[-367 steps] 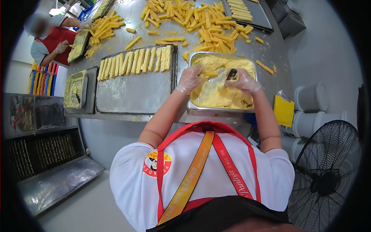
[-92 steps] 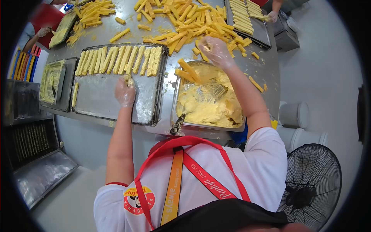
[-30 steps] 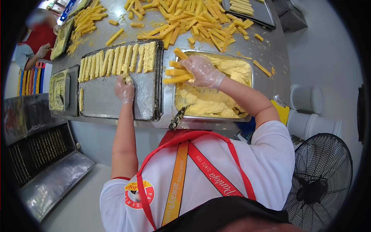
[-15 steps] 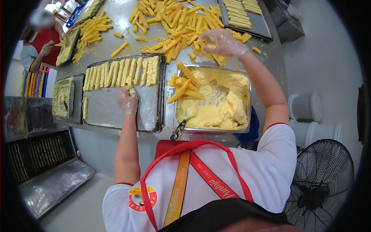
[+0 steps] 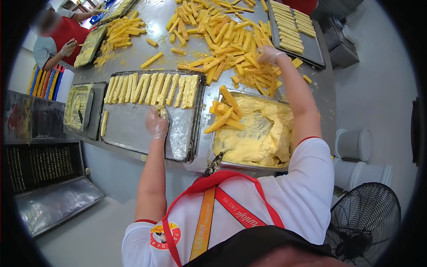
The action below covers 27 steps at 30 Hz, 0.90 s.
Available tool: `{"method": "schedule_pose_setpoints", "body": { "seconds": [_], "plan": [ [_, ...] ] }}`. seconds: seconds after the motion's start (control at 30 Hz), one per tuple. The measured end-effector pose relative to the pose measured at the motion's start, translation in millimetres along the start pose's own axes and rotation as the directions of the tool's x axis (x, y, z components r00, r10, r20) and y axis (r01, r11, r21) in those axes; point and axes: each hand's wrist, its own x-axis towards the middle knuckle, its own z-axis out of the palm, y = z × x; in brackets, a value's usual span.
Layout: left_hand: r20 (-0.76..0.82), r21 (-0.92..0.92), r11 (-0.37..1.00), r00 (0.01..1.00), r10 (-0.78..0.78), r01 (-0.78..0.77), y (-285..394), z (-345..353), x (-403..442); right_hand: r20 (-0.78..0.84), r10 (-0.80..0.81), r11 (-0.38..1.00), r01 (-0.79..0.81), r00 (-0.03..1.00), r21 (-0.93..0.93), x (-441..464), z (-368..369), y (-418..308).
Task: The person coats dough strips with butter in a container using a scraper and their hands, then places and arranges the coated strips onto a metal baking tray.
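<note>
My left hand (image 5: pixel 157 123), in a clear glove, is over the dark metal tray (image 5: pixel 133 129), just below a row of cream-coated sticks (image 5: pixel 141 89). Its fingers are curled and smeared with yellow cream; whatever they enclose is hidden. At the right edge of a large heap of plain yellow cake sticks (image 5: pixel 222 38), my gloved right hand (image 5: pixel 270 55) touches the sticks, its fingertips not clearly visible. Between my arms stands a steel pan (image 5: pixel 249 166) of yellow cream (image 5: pixel 258 142), with several plain sticks (image 5: pixel 226 111) leaning at its left corner and a dark-handled tool (image 5: pixel 214 163) at its front.
Another tray of coated sticks (image 5: pixel 291 29) lies at the back right. A smaller tray with a cream-smeared pan (image 5: pixel 78 107) sits at the left. A co-worker (image 5: pixel 66 35) handles a tray at the far left. A black fan (image 5: pixel 367 222) and white buckets (image 5: pixel 352 144) stand right.
My right hand has moved from above the pan's back edge farther out onto the heap of sticks. My left hand stays by the coated row. The view has shifted slightly.
</note>
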Motion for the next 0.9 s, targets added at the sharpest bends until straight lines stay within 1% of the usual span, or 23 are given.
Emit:
{"method": "schedule_pose_setpoints", "body": {
  "seconds": [0.07, 0.13, 0.17, 0.23, 0.33, 0.43, 0.47, 0.6, 0.67, 0.73, 0.8, 0.87, 0.9],
  "plan": [
    [-0.001, -0.007, 1.0, 1.0, -0.007, 0.007, -3.2, 5.8, -1.5, 0.053, -0.029, 0.993, 0.022, 0.998, 0.12, -14.5, -17.2, 10.4],
    [0.006, -0.016, 1.0, 1.0, -0.016, 0.017, -4.1, 8.8, -0.8, -0.079, 0.175, 0.969, -0.157, 0.981, 0.192, -9.1, -21.4, 23.6],
    [0.015, -0.019, 1.0, 1.0, -0.02, 0.021, -4.7, 8.3, -0.1, -0.177, 0.252, 0.958, -0.219, 0.951, 0.184, 9.0, -13.2, 39.6],
    [0.024, -0.025, 1.0, 1.0, -0.017, 0.018, -3.5, 7.4, 1.3, -0.363, 0.388, 0.921, -0.339, 0.847, 0.193, 50.9, 10.3, 75.6],
    [0.034, -0.011, 1.0, 0.999, 0.005, -0.004, -1.4, 1.1, 3.2, -0.446, 0.313, 0.936, -0.352, 0.838, -0.006, 75.7, 24.7, 54.6],
    [0.061, 0.019, 1.0, 0.998, 0.017, -0.018, 2.0, -4.4, 3.0, -0.349, 0.506, 0.859, -0.496, 0.789, 0.124, 69.6, 23.3, 20.6],
    [0.065, 0.014, 1.0, 0.998, 0.014, -0.015, 1.1, -3.4, 2.8, -0.276, 0.535, 0.842, -0.533, 0.799, 0.087, 83.9, 33.3, 28.3],
    [0.043, 0.025, 1.0, 0.999, 0.011, -0.012, -5.8, 5.1, 2.0, -0.314, 0.531, 0.844, -0.524, 0.788, 0.112, 76.5, 30.3, 15.9],
    [0.065, 0.022, 1.0, 0.998, -0.013, 0.012, -4.4, 4.1, 2.8, -0.328, 0.546, 0.833, -0.539, 0.771, 0.121, 55.8, 14.9, -0.9],
    [0.064, 0.013, 1.0, 0.998, -0.006, 0.005, -4.4, 3.3, 3.2, -0.435, 0.571, 0.819, -0.443, 0.697, 0.365, 30.8, -7.2, -24.4],
    [0.037, 0.001, 1.0, 0.999, 0.031, -0.031, -4.8, 3.6, 4.2, -0.428, 0.573, 0.808, -0.398, 0.699, 0.434, 38.6, -10.8, -24.7],
    [0.04, -0.02, 1.0, 0.999, 0.024, -0.023, -4.9, 4.4, 4.3, -0.314, 0.546, 0.828, -0.443, 0.777, 0.344, 77.1, -0.7, -1.3],
    [0.042, -0.029, 0.999, 0.999, 0.021, -0.02, -4.9, 4.6, 4.7, -0.329, 0.536, 0.835, -0.431, 0.778, 0.341, 87.3, 7.3, -0.6]
  ]
}}
